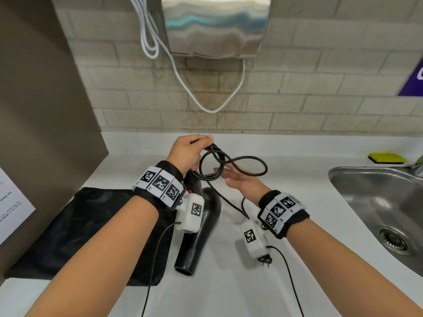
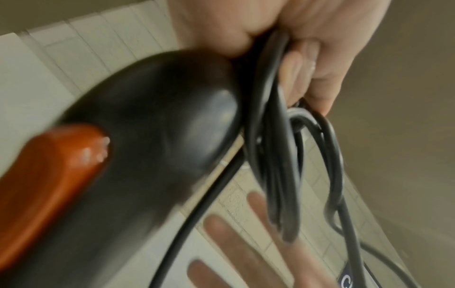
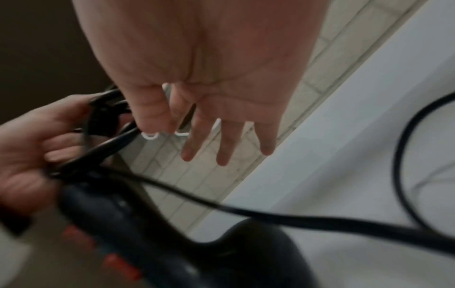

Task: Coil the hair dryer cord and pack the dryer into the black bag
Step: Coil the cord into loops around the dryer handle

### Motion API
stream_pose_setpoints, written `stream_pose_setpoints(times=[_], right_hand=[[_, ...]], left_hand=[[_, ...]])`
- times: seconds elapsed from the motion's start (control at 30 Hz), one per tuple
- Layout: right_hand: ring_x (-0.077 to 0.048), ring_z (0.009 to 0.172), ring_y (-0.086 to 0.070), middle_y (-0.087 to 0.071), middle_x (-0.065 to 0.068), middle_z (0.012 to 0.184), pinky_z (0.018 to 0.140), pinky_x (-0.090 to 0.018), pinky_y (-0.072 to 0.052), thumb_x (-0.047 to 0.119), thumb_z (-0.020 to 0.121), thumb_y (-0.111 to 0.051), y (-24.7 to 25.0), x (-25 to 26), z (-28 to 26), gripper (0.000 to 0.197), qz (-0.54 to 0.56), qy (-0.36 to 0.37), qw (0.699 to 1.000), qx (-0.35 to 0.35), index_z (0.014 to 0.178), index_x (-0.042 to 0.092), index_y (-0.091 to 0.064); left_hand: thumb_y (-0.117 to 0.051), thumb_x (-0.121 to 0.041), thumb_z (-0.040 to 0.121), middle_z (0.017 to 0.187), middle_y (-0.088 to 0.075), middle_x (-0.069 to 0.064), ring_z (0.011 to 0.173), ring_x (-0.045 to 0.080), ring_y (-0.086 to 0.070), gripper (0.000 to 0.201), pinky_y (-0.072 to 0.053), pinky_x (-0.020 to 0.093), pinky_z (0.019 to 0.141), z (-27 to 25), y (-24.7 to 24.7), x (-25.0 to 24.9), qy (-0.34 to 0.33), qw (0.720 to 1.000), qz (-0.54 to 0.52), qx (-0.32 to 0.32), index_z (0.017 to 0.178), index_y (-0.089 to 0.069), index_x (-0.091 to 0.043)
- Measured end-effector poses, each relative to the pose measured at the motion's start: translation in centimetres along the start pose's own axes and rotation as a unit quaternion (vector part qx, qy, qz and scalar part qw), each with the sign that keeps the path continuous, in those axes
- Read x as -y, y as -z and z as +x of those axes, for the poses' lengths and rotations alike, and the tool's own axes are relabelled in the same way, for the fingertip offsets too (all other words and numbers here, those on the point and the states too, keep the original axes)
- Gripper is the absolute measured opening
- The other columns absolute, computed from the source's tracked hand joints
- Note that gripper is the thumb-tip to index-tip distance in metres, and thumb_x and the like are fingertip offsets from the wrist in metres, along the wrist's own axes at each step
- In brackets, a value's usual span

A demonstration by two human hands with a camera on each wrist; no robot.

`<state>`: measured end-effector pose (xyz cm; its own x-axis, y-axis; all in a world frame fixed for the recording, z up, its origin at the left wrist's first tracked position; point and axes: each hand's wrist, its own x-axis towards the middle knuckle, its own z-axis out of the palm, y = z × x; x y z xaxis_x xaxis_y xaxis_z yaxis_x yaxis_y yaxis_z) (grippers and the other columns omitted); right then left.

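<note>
My left hand (image 1: 190, 152) grips the handle end of the black hair dryer (image 1: 201, 225) together with several loops of its black cord (image 1: 233, 167), all lifted above the counter. The left wrist view shows the dryer handle (image 2: 152, 126) with its orange switch (image 2: 49, 175), and the cord loops (image 2: 273, 155) caught under my curled fingers (image 2: 317, 64). My right hand (image 1: 238, 179) is open with straight fingers (image 3: 224, 144) beside the loops and holds nothing. The rest of the cord trails down to the plug (image 1: 265, 259) on the counter. The black bag (image 1: 87, 232) lies flat at the left.
A steel sink (image 1: 375, 202) is set into the white counter (image 1: 297, 161) at the right, with a yellow sponge (image 1: 386, 157) behind it. A steel hand dryer (image 1: 215, 26) with white cables hangs on the tiled wall. A brown panel (image 1: 41, 110) bounds the left.
</note>
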<state>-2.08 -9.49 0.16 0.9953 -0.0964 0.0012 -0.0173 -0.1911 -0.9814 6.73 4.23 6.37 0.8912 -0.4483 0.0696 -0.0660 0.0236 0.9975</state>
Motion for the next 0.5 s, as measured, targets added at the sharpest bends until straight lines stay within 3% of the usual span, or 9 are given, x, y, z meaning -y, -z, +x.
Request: stream_pose_setpoints(times=[0.07, 0.13, 0.2, 0.27, 0.37, 0.43, 0.5], right_hand=[[-0.014, 0.119, -0.047, -0.051, -0.007, 0.132, 0.104, -0.025, -0.032, 0.007, 0.097, -0.036, -1.3, 1.1, 0.3, 0.029, 0.058, 0.013, 0.998, -0.002, 0.114, 0.024, -0.051], [-0.02, 0.107, -0.054, -0.055, -0.012, 0.119, 0.097, -0.029, -0.04, 0.008, 0.098, -0.033, -2.2, 2.0, 0.7, 0.022, 0.173, 0.022, 0.984, -0.038, 0.107, 0.016, -0.051], [-0.022, 0.099, -0.059, -0.062, -0.012, 0.107, 0.096, -0.035, -0.043, 0.007, 0.095, -0.043, -2.4, 1.9, 1.3, 0.019, 0.214, 0.049, 0.974, -0.063, 0.105, 0.016, -0.056], [-0.023, 0.094, -0.064, -0.069, -0.011, 0.093, 0.097, -0.04, -0.045, 0.007, 0.087, -0.055, -2.2, 1.4, 1.5, 0.018, 0.192, 0.073, 0.976, -0.065, 0.094, 0.019, -0.065], [-0.023, 0.081, -0.066, -0.07, -0.01, 0.078, 0.089, -0.04, -0.051, 0.01, 0.078, -0.064, -2.1, 1.1, 1.8, 0.008, 0.167, 0.074, 0.975, -0.124, 0.085, 0.008, -0.066], [-0.016, 0.071, -0.062, -0.067, -0.002, 0.07, 0.079, -0.033, -0.05, 0.009, 0.081, -0.064, -1.7, 1.0, 1.9, 0.006, 0.123, 0.065, 0.976, -0.168, 0.077, 0.015, -0.064], [-0.014, 0.074, -0.059, -0.064, 0.006, 0.069, 0.079, -0.032, -0.046, 0.018, 0.087, -0.058, -0.9, 0.5, 2.0, 0.015, -0.021, 0.059, 0.982, -0.177, 0.074, 0.026, -0.06]], left_hand=[[-0.06, -0.02, 0.089, 0.078, -0.063, 0.008, 0.028, 0.008, -0.026, 0.014, -0.021, 0.015, 0.033, -0.2, -0.5, -0.1, -0.007, 1.0, 0.009, 0.01, 0.077, -0.066, -0.016], [-0.06, -0.02, 0.089, 0.08, -0.06, 0.014, 0.027, 0.009, -0.026, 0.014, -0.022, 0.016, 0.033, -0.2, -1.0, -0.2, -0.01, 1.0, 0.01, 0.015, 0.077, -0.066, -0.017], [-0.059, -0.02, 0.09, 0.079, -0.06, 0.012, 0.027, 0.007, -0.026, 0.014, -0.022, 0.015, 0.033, -0.3, -1.3, -0.3, -0.009, 1.0, 0.007, 0.022, 0.078, -0.065, -0.016], [-0.059, -0.019, 0.09, 0.076, -0.059, 0.01, 0.027, 0.007, -0.027, 0.013, -0.022, 0.015, 0.033, -0.5, -1.6, -0.3, -0.006, 0.999, 0.005, 0.036, 0.079, -0.065, -0.015], [-0.06, -0.018, 0.089, 0.07, -0.056, 0.011, 0.027, 0.005, -0.031, 0.012, -0.024, 0.013, 0.033, -0.7, -2.4, -0.3, -0.012, 0.999, 0.016, 0.046, 0.079, -0.065, -0.015], [-0.061, -0.018, 0.088, 0.076, -0.057, 0.014, 0.027, 0.005, -0.031, 0.012, -0.025, 0.014, 0.033, -0.6, -2.6, -0.3, -0.017, 0.999, 0.022, 0.039, 0.077, -0.065, -0.016], [-0.062, -0.019, 0.088, 0.078, -0.06, 0.012, 0.028, 0.006, -0.027, 0.013, -0.023, 0.015, 0.033, -0.5, -2.4, -0.2, -0.019, 0.999, 0.022, 0.037, 0.076, -0.066, -0.018]])
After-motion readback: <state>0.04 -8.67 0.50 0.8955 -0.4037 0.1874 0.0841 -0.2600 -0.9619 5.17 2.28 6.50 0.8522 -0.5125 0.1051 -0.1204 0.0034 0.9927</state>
